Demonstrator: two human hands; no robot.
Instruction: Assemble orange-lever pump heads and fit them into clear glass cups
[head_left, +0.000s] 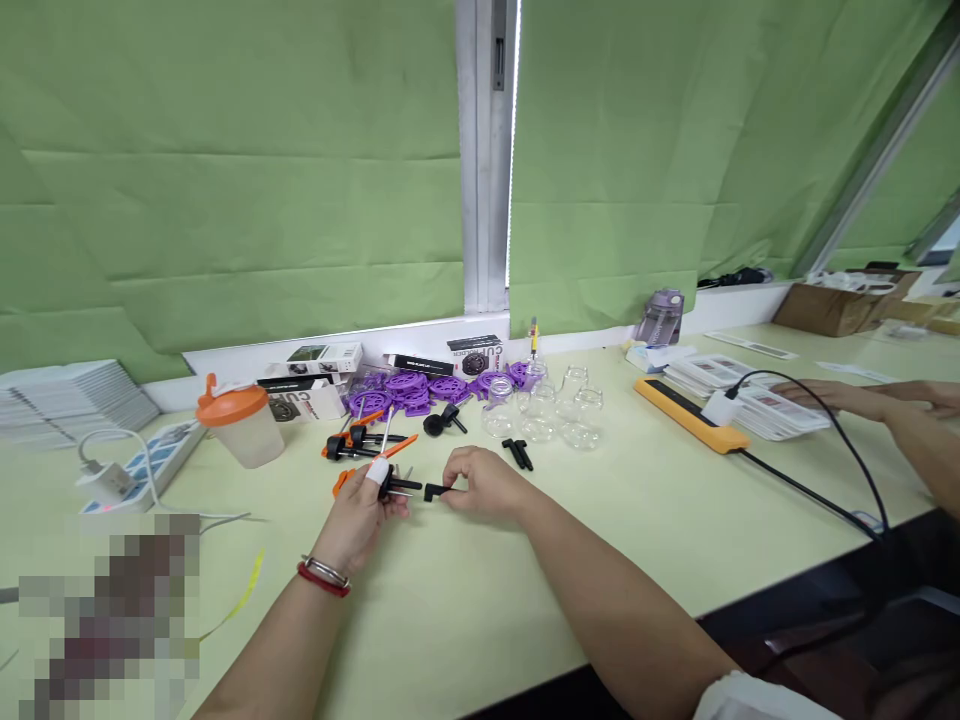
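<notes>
My left hand [354, 522] is closed around a black part with thin metal prongs [403, 486]; orange pieces show beside its fingers, and the thumb has a white cover. Pinched in the fingers of my right hand [486, 484] is a small black L-shaped piece [432, 492], just right of the prongs and apart from them. Two similar black pieces [517, 454] lie behind that hand. Farther back are black parts with orange strips [351, 440], a black knob-like part [435, 425], and several purple plastic pieces [407, 391].
Clear glass jars [541, 412] stand right of the purple pieces. Small boxes [319, 400] line the wall, near an orange-lidded cup [238, 420]. A white power strip [154, 465] is left; an orange one [686, 415] is right. Another person's hand [840, 398] rests by stacked cards [776, 412].
</notes>
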